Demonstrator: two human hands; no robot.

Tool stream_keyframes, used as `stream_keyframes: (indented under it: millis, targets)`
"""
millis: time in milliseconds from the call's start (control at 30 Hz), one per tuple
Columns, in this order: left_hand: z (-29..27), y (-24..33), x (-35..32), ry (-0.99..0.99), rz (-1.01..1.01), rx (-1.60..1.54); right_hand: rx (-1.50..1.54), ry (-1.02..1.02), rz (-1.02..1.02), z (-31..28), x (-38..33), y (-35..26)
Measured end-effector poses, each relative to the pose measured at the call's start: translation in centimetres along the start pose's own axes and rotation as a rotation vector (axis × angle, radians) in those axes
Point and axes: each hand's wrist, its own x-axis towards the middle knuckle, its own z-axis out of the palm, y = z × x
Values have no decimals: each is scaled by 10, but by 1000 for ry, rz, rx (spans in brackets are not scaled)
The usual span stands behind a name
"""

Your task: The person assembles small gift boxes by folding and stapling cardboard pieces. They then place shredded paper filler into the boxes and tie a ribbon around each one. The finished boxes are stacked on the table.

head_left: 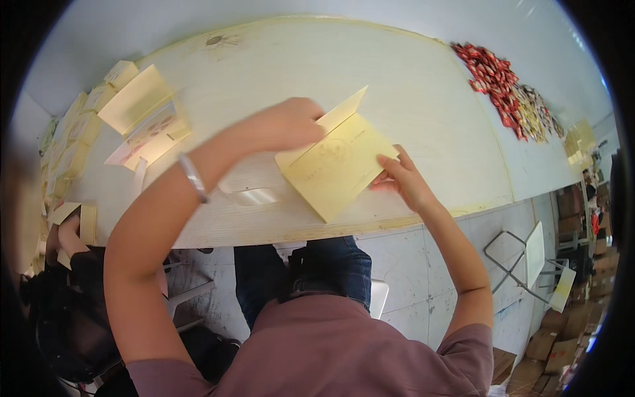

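A pale yellow cardboard box (337, 159) with a faint print on its face is tilted over the table in front of me. One flap (347, 109) stands up along its far edge. My right hand (402, 180) grips the box's right corner, thumb on the printed face and fingers underneath. At the left end of the flap my left hand (301, 124) is curled closed against the box, slightly blurred. Its fingertips are hidden, so what they pinch does not show. A shiny clear strip (256, 196) lies on the table left of the box.
An opened yellow box (149, 126) stands at the left, with stacked yellow boxes (79, 135) beyond it. Piles of small red packets (493, 86) and yellow packets (531, 119) lie far right. Another person's hand (69, 231) holds a box at the left edge. A folding chair (534, 255) stands right.
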Motion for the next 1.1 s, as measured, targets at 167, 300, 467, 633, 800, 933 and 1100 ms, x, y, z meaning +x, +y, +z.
stream_keyframes:
  millis: [167, 300, 467, 633, 800, 933, 1100]
  targets:
    - [12, -40, -21, 23, -189, -737, -1348, 315, -844, 24, 24, -30]
    - [43, -24, 0, -25, -43, -813, -1455, 247, -665, 55, 81, -22]
    - [60, -44, -33, 304, -66, -1217, -808, 269, -798, 88, 91, -28]
    - [70, -69, -36, 280, -93, -1261, 293, -187, -569, -24, 104, -39]
    - [72, -45, -32, 274, -50, -1307, -418, 84, -385, -94, 70, -7]
    - [73, -37, -38, 270, -75, -1236, -1606, 475, -1064, -55, 49, -69]
    - [67, -20, -37, 210, -55, -1250, -1825, -425, -588, 41, 38, -92]
